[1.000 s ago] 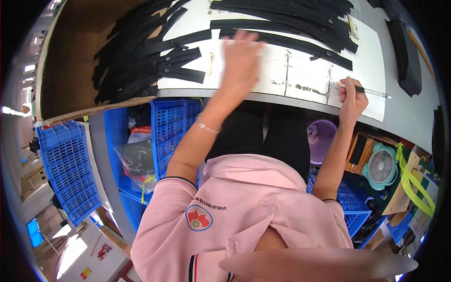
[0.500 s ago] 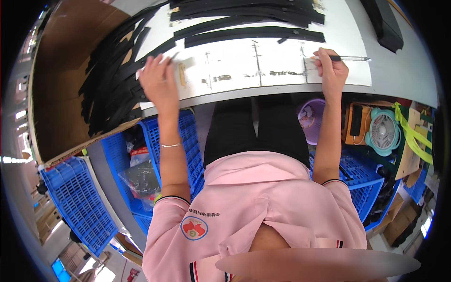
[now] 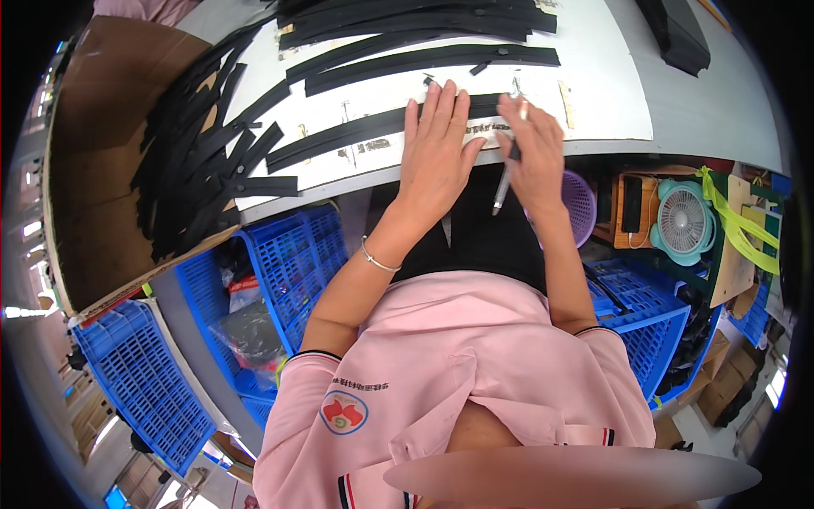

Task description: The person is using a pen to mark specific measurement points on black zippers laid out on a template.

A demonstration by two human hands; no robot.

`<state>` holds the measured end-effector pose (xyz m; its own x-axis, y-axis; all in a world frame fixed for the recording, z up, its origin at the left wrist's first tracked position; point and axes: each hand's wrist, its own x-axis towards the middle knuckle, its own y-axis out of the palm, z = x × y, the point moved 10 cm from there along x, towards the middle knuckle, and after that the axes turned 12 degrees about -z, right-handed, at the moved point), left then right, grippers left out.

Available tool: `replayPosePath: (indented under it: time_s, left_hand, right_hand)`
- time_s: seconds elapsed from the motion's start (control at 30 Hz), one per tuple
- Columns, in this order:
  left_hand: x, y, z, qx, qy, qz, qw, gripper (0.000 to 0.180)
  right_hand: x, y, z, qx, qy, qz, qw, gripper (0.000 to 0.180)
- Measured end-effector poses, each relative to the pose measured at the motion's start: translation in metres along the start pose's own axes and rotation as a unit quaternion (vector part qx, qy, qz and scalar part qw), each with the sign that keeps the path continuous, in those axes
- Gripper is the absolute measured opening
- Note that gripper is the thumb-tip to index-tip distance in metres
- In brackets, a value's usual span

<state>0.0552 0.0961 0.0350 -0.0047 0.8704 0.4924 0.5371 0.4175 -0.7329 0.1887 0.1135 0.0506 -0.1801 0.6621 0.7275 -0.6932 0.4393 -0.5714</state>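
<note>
A black strip (image 3: pixel 339 137) lies lengthwise across the near part of a white marked board (image 3: pixel 602 102). My left hand (image 3: pixel 437 148) rests on this strip with fingers stretched out and close together, pressing near its middle. At the strip's right end is my right hand (image 3: pixel 534 153), slightly blurred, its fingers curled round a pen (image 3: pixel 502 188). The pen's clear end points down toward my lap. Beyond both hands, several more black strips (image 3: pixel 432 64) lie on the board. What the right fingertips touch is partly hidden.
A cardboard box (image 3: pixel 102 170) on the left holds a heap of black strips (image 3: pixel 182 144). Blue plastic crates (image 3: pixel 297 263) stand below the table edge, with a purple basket (image 3: pixel 578 208) and a small teal fan (image 3: pixel 682 222) at the right. A dark bent piece (image 3: pixel 674 38) lies far right.
A black strip now lies across the board's near markings. My left hand has moved right onto it; my right hand has shifted left, with the pen turned from pointing right to pointing down.
</note>
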Motion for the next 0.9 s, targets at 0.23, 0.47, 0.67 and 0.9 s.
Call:
replayPosePath:
  time_s: [0.23,0.47,0.67,0.9]
  left_hand:
    - [-0.027,-0.027,0.027,0.068,-0.027,0.046,0.996,0.072]
    - [-0.057,-0.070,0.076,0.144,-0.122,0.011,0.982,0.079]
    - [-0.064,-0.090,0.099,0.122,-0.145,-0.012,0.982,0.079]
    - [-0.063,-0.095,0.098,0.138,-0.130,-0.057,0.980,0.079]
  right_hand:
    - [-0.011,-0.040,-0.059,-0.123,0.001,-0.012,0.992,0.049]
    - [-0.012,-0.041,-0.058,-0.100,0.015,-0.031,0.994,0.044]
    - [-0.008,-0.041,-0.055,-0.104,0.003,-0.033,0.994,0.038]
    - [0.029,-0.011,0.000,0.017,0.121,-0.002,0.993,0.026]
